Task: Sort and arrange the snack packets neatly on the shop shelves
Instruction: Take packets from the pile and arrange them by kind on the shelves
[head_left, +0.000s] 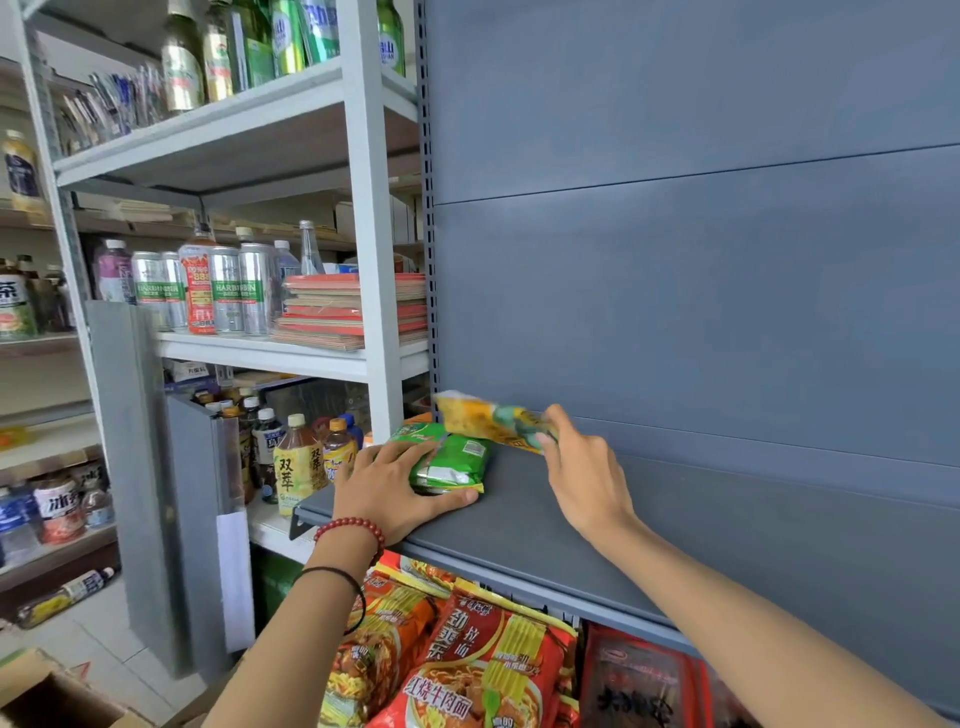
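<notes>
Head view: the person works at the left end of a grey shelf (597, 525). The left grip (387, 486) holds a small stack of green packets (457, 460) that lies flat near the shelf's front left corner, with the fingers on top and the thumb wrapped along the front edge. The right grip (584, 475) pinches a yellow packet (488, 415) by its right end between thumb and fingers. That packet is blurred and lifted off the shelf, and it hangs just behind and above the green stack, toward the back left corner. Whether it touches the green packets cannot be told. Red noodle packets (483, 654) fill the tier under the shelf's front edge, and bottles (296, 462) stand on the white rack to the left.

The step in hand looks like setting the yellow packet down next to the green ones. The task seems to be at an early stage, since only these few packets show on this shelf. The next move calls for lowering the yellow packet flat and lining it up with the stack. The left grip should steady the green packets so they are not knocked askew, and the pinch can then let go.
</notes>
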